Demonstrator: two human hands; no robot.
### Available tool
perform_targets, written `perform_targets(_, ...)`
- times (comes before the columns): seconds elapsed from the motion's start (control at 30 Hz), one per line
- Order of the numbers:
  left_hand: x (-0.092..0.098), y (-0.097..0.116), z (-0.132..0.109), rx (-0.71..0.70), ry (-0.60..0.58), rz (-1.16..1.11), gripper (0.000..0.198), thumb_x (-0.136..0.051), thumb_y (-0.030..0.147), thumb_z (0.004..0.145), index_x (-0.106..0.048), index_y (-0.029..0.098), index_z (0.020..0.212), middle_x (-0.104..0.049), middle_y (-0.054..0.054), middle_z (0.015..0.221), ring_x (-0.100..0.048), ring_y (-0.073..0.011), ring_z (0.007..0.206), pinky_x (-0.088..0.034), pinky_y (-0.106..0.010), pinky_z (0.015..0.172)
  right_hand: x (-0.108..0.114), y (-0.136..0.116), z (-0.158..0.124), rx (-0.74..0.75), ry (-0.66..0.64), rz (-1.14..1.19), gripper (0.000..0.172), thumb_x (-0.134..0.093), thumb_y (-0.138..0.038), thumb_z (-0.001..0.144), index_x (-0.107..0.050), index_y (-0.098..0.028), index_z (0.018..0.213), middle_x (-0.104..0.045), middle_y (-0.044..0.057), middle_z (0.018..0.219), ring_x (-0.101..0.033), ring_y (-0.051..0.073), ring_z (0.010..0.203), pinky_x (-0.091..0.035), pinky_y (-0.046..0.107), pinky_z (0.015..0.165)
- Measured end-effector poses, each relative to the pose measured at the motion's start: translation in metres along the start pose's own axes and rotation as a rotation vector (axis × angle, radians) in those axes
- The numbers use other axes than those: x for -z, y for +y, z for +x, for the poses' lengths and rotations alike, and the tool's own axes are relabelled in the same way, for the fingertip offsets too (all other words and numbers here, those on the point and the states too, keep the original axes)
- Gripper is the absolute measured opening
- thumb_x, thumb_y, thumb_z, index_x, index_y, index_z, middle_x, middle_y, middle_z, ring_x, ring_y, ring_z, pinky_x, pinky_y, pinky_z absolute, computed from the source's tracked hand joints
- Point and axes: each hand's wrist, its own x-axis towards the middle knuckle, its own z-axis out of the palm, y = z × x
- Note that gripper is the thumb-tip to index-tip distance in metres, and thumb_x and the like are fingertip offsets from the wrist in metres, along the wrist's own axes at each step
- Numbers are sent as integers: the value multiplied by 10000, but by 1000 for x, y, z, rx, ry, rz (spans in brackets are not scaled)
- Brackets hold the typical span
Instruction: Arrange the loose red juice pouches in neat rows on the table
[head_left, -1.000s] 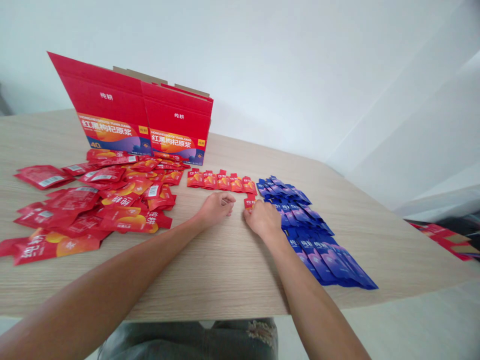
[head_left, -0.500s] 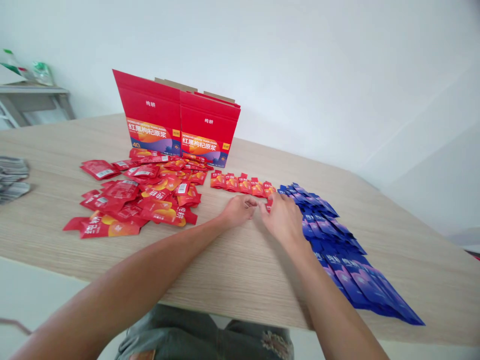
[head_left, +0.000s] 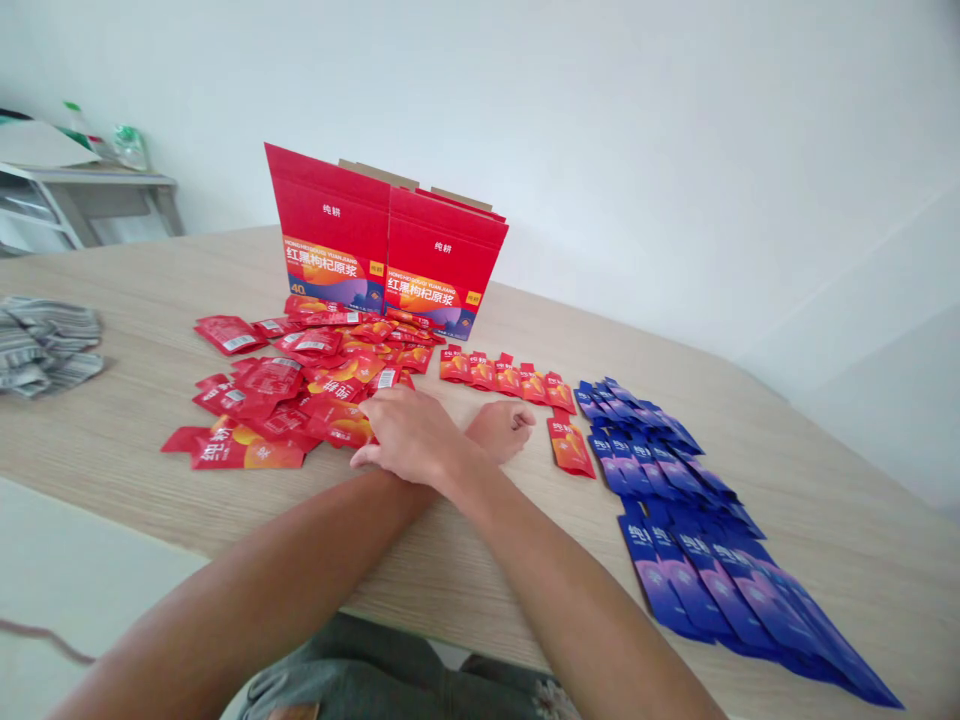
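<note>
Fingers (head_left: 375,408) of the right hand (head_left: 409,430) spread at the edge of the heap of red pouches (head_left: 337,375), hiding part of it; whether they are clamped on one, I cannot tell. That hand crosses over the left forearm (head_left: 352,530), while the left hand (head_left: 501,430) rests with its fingers curled together. Blue pouches (head_left: 649,470), marked 纯耕 in white, overlap in three rows on the right of the wood-grain surface (head_left: 142,420). Just left of them lies a lone red pouch (head_left: 574,450), also lettered 纯耕, with orange artwork. The heap is jumbled, some pouches showing white barcodes. A striped cloth (head_left: 45,345) lies crumpled far left. Farther back are a row of five red pouches (head_left: 507,380), faces up, and red carton panels (head_left: 337,185) reading 纯耕, HONGHEIGOUQI YUANJIANG, 红黑枸杞原浆 and 40.
</note>
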Motion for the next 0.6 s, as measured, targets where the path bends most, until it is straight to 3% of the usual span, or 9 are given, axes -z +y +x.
perform_targets(0.13,2,7,-2,-23,-33,45,181,-622,88,917,-769,159,993,-749,-27,769,-719,-174,726,-585,-286,783,-5,-4,10,-4,-48,-30,485,-904,-501,910,-754,-113,1161,-762,154,1161,-711,311,1177,-599,388,961)
perform_targets(0.27,3,8,-3,-29,-49,57,177,-607,93,930,-760,153,996,-748,-22,761,-724,-169,726,-581,-265,761,-7,-6,14,17,-70,-70,395,-883,-378,943,-747,-133,1221,-764,152,1201,-708,315,1195,-620,402,962)
perform_targets(0.4,2,7,-2,-23,-50,52,167,-613,95,927,-756,159,984,-754,-22,770,-726,-168,726,-578,-256,744,-8,-7,13,52,-66,-85,208,-685,-212,1033,-751,-126,1212,-775,154,1182,-719,312,1175,-629,421,948)
perform_targets(0.6,3,8,-2,-29,-36,43,176,-625,65,892,-758,174,932,-741,-5,735,-718,-159,710,-572,-248,735,-1,-7,4,36,-99,-54,263,-519,-108,1054,-742,-131,1190,-782,157,1138,-748,301,1113,-628,382,855)
